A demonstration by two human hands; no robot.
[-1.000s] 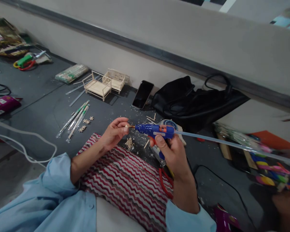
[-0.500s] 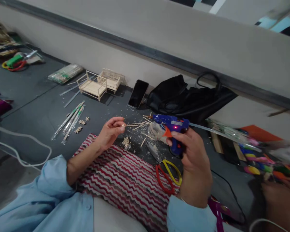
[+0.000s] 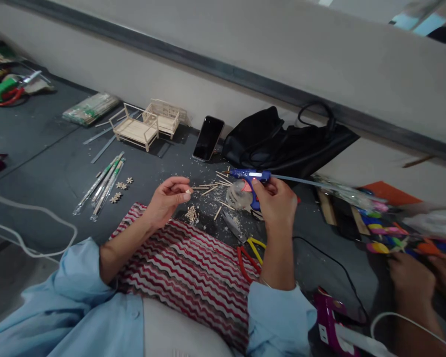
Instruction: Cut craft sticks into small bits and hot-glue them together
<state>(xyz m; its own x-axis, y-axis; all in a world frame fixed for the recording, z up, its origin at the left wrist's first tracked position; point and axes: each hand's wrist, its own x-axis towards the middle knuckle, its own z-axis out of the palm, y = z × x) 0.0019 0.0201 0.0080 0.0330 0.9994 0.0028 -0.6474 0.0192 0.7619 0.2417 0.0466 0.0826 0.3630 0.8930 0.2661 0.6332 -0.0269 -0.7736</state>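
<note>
My left hand (image 3: 170,201) pinches a small pale wooden piece (image 3: 188,192) between thumb and fingertips, above the near side of the work area. My right hand (image 3: 277,201) grips the blue hot glue gun (image 3: 250,174) from above, its nozzle pointing left and a long clear glue stick (image 3: 305,181) running out of its back. Just under the gun stands a clear plastic container (image 3: 236,194). Thin wooden sticks (image 3: 209,190) and a little heap of tiny round wooden bits (image 3: 192,215) lie between my hands. Nearer me rest pliers (image 3: 235,228) with red and yellow handles.
Two miniature wooden furniture pieces (image 3: 136,130) stand by the wall, left of a phone (image 3: 208,139) and a black bag (image 3: 271,144). Wrapped sticks (image 3: 106,186) and small flower shapes (image 3: 122,185) lie left. Another person's hands (image 3: 412,277) are at right. A black cord (image 3: 330,255) crosses the table.
My right hand has moved the glue gun left and away from me, down toward the clear container, and now holds it from above. My left hand keeps its pinch. The view has shifted slightly.
</note>
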